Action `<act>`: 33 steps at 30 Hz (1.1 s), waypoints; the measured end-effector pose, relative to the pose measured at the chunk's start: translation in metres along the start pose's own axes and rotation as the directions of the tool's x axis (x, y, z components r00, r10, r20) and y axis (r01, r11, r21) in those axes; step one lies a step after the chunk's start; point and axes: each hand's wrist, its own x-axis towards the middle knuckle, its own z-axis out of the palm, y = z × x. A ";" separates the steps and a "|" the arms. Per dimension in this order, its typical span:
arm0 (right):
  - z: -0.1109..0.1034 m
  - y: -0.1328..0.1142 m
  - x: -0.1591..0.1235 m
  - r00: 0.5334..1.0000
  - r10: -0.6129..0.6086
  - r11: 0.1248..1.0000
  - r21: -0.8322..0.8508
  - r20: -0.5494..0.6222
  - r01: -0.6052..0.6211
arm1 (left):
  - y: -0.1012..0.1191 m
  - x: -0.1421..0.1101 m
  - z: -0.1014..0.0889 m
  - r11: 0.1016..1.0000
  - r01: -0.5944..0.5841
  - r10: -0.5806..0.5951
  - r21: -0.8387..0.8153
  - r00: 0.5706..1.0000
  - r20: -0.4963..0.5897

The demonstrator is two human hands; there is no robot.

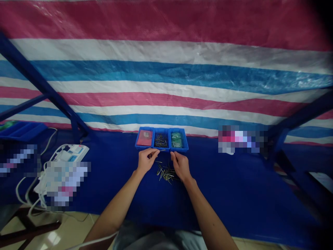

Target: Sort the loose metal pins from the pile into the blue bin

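My left hand (146, 160) pinches a thin metal rod (162, 150) between thumb and fingertips, just in front of the bins. Opposite it, my right hand (180, 165) is closed, its thumb and fingers pressed together; whatever they hold cannot be made out. Between and below the hands lies a loose pile of thin metal rods (165, 173), silvery and brassy, partly covered by the right hand. Three joined blue bins stand behind: the left bin (136, 143) has a pinkish-red base and a small clear item, the middle bin (161, 129) dark rods, the right bin (186, 144) green packets.
White power strips (78, 152) with tangled cables lie on the blue table (114, 173) at left. Another blue bin (28, 131) stands far left. Blurred-out items sit at both sides. Blue metal frame bars (49, 88) and a striped sheet (166, 80) close the back.
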 end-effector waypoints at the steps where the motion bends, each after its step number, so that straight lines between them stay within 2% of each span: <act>1: -0.001 0.000 0.000 1.000 0.003 1.000 0.005 -0.006 -0.003 | -0.001 0.000 0.000 1.000 0.023 -0.023 0.005 0.997 -0.076; 4: -0.001 -0.001 0.000 1.000 0.003 1.000 0.016 -0.002 -0.003 | -0.007 0.002 0.001 0.992 0.123 -0.109 0.032 0.955 -0.278; 6: 0.000 -0.001 0.000 1.000 0.000 1.000 0.015 0.005 0.000 | -0.012 0.004 0.003 0.982 0.187 -0.166 0.041 0.940 -0.298; 8: 0.000 -0.002 0.000 1.000 0.000 1.000 0.006 0.007 0.000 | -0.016 0.004 0.004 0.976 0.215 -0.197 0.040 0.945 -0.260; 12: -0.003 0.003 0.002 0.999 -0.017 1.000 0.020 0.041 0.016 | -0.017 0.004 0.003 0.981 0.190 -0.182 0.027 0.964 -0.196; 16: -0.008 0.015 0.005 0.979 -0.108 0.993 0.058 0.173 0.099 | -0.013 0.002 0.002 0.988 0.150 -0.147 0.017 0.982 -0.119; 20: -0.010 0.025 0.006 0.949 -0.150 0.988 0.070 0.277 0.135 | -0.011 0.000 0.003 0.994 0.102 -0.101 0.040 0.995 -0.025; 26: -0.009 0.025 0.007 0.946 -0.138 0.988 0.110 0.294 0.110 | -0.014 -0.002 0.007 0.995 0.058 -0.065 0.080 0.994 0.088; 33: -0.005 0.018 0.004 0.944 -0.125 0.991 -0.007 0.305 0.133 | -0.012 -0.002 0.005 0.993 0.020 -0.040 0.117 0.984 0.175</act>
